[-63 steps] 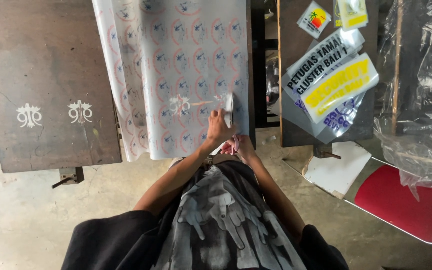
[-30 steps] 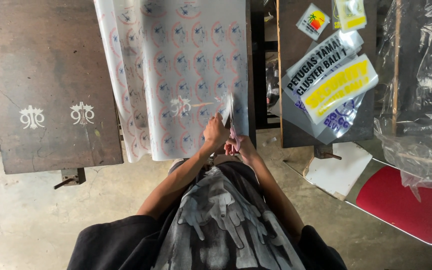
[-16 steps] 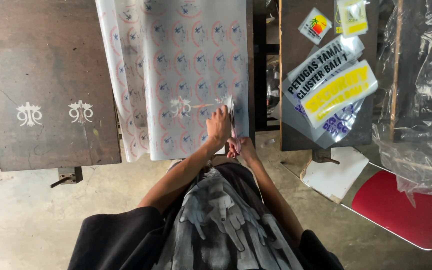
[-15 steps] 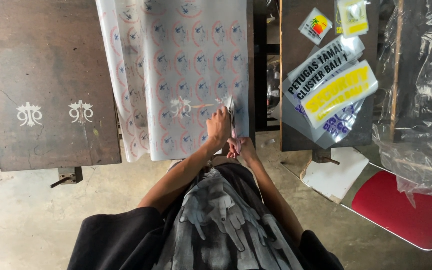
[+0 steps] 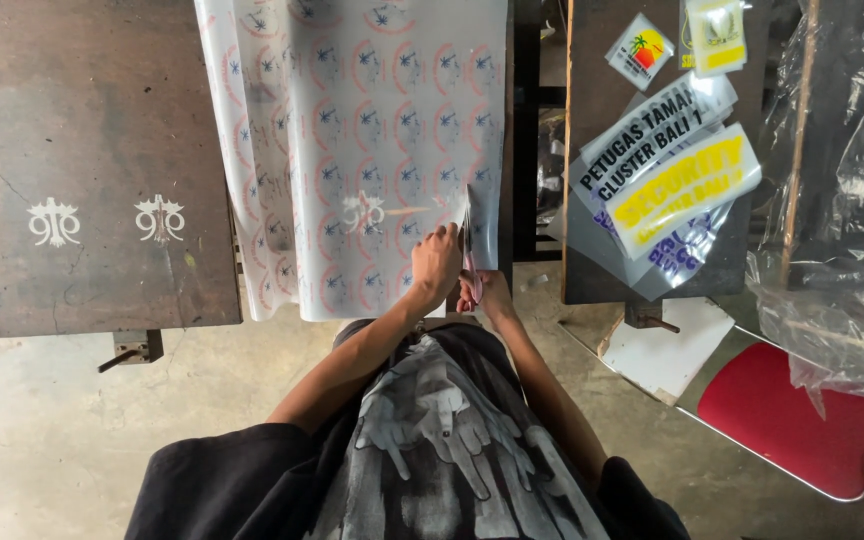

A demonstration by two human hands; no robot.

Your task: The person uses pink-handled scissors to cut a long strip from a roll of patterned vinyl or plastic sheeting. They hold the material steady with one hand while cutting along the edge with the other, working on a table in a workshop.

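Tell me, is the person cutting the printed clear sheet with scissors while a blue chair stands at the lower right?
Not quite: the head view shows the chair is red. The hands do cut the printed clear sheet with scissors.

glossy, see-through plastic sheet (image 5: 352,150) printed with red-and-blue rounds lies on a dark, matt, scuffed wooden counter (image 5: 82,150). clear crinkled plastic wrap (image 5: 837,200) shines far right; the floor (image 5: 72,430) is rough grey concrete.

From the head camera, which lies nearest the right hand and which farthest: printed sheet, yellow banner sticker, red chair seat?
From the right hand:
1. Printed sheet, right at it, just left.
2. Yellow banner sticker, up to the right.
3. Red chair seat, far lower right.
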